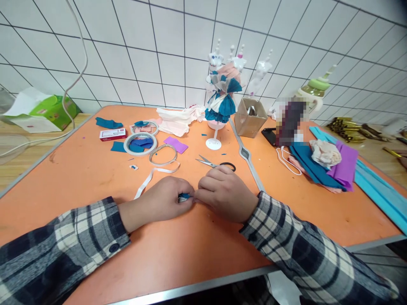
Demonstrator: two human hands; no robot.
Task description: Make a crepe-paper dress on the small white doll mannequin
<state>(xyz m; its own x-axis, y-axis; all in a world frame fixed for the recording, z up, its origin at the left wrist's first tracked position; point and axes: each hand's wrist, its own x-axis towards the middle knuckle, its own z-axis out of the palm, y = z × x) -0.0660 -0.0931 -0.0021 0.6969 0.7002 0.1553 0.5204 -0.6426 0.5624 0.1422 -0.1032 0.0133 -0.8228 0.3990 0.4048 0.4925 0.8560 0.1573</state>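
Note:
My left hand (pixel 162 199) is closed around a small piece of blue and white crepe paper (pixel 183 196), most of it hidden by the fingers. Right against those fingertips, my right hand (pixel 224 194) is curled in a pinch; what lies between its fingers is hidden. Scissors (pixel 208 161) with dark handles lie just beyond my right hand, blades apart. A narrow white strip (pixel 152 173) runs out from behind my left wrist. Farther back, a figure in a blue, white and pink crepe-paper dress (pixel 222 101) stands on a white stand (pixel 213 144).
Tape rolls (pixel 127 146), a red and white box (pixel 112 134) and a purple paper piece (pixel 176 145) lie at left. A cardboard box (pixel 250 118) stands behind. Folded blue paper (pixel 313 163) and a crumpled pale piece (pixel 326 153) sit at right. A metal strip (pixel 244 153) crosses the orange table (pixel 178 254).

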